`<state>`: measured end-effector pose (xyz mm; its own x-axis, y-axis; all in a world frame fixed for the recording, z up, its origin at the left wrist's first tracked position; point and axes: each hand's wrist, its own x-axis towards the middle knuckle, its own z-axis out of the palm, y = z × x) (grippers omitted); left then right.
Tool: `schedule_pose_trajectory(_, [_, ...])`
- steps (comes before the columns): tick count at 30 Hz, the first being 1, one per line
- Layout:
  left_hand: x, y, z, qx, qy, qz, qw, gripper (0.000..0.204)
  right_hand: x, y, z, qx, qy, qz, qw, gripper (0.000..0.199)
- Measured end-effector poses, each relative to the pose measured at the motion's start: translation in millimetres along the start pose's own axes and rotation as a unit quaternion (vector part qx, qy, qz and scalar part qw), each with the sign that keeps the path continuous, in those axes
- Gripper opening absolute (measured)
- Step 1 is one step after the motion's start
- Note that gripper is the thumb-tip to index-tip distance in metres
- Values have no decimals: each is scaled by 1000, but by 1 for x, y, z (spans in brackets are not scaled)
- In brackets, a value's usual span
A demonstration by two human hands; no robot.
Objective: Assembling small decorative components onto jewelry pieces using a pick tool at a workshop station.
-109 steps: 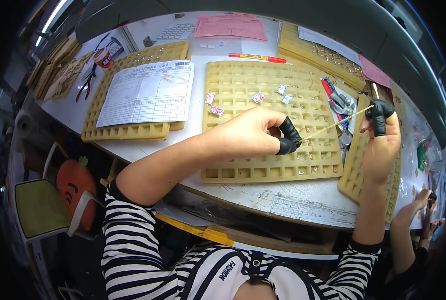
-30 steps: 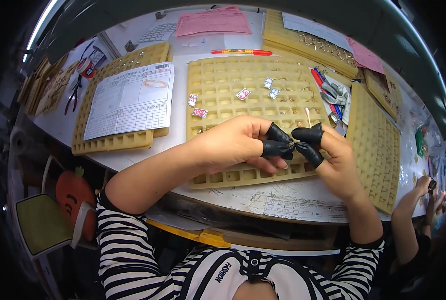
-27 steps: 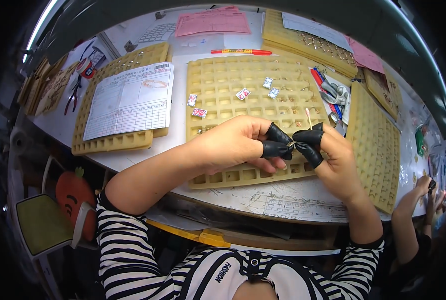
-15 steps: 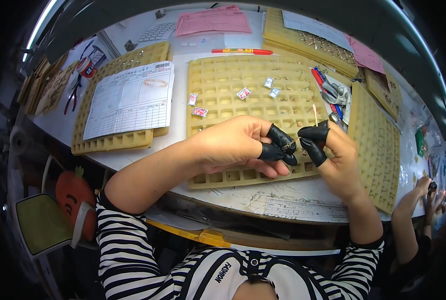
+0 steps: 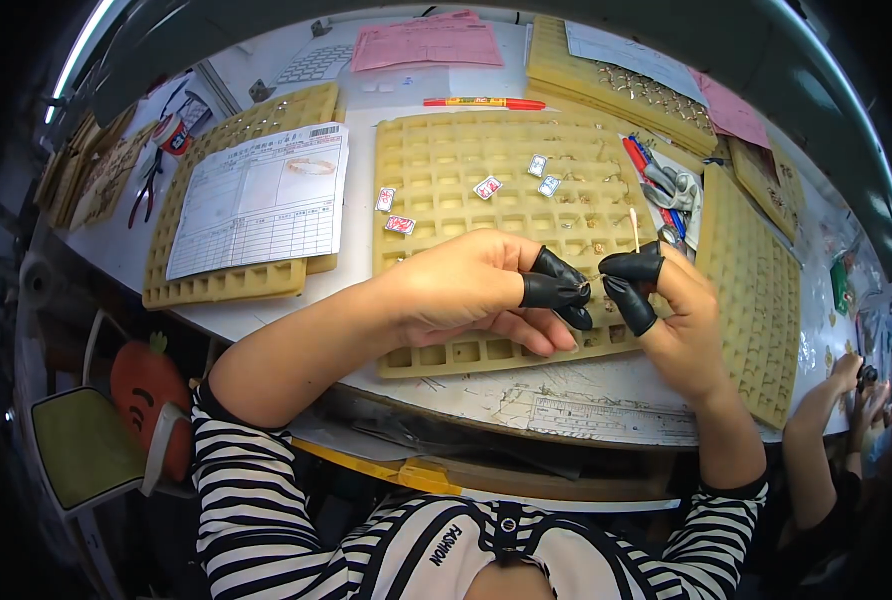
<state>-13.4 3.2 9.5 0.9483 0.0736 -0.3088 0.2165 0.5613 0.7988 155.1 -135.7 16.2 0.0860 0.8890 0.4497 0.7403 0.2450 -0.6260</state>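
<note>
A white printed sheet (image 5: pixel 261 205) partly covers a yellow gridded tray (image 5: pixel 216 288) by the tabletop's (image 5: pixel 456 397) left edge. Near the central yellow gridded tray's (image 5: pixel 436 150) front-right corner, the left hand (image 5: pixel 461 280), wearing black finger cots, pinches a thin gold-coloured strand (image 5: pixel 585 286); the right hand (image 5: pixel 681 315), likewise capped, holds a slender pale-tipped stick (image 5: pixel 634 230). Whether it grips the strand is unclear.

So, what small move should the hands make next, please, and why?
I would perhaps tilt the left hand slightly to show the gold piece better. Only a glint of it is visible, the black finger covers seem to hide the rest, and whether the right hand grips it cannot be told.
</note>
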Motion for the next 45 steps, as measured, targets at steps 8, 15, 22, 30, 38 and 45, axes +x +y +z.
schedule_pose_trajectory(8, [-2, 2, 1, 31, 20, 40, 999, 21, -1, -1, -2, 24, -14, 18, 999, 16])
schedule_pose_trajectory(15, [2, -7, 4, 247, 90, 121, 957, 26, -4, -1, 1, 154, -38, 153, 975, 10])
schedule_pose_trajectory(22, [0, -11, 13, 479, 167, 327, 797, 19, -5, -1, 1, 310, -76, 230, 919, 11])
schedule_pose_trajectory(30, [5, -16, 13, 149, 52, 214, 964, 42, -5, 1, 4, 348, -74, 235, 905, 13])
schedule_pose_trajectory(38, [5, -17, 11, 265, 99, 239, 929, 32, -5, 5, 2, 376, -66, 256, 888, 12])
schedule_pose_trajectory(45, [0, -15, 13, 367, 129, 257, 885, 17, -5, 5, 3, 390, -62, 264, 880, 12])
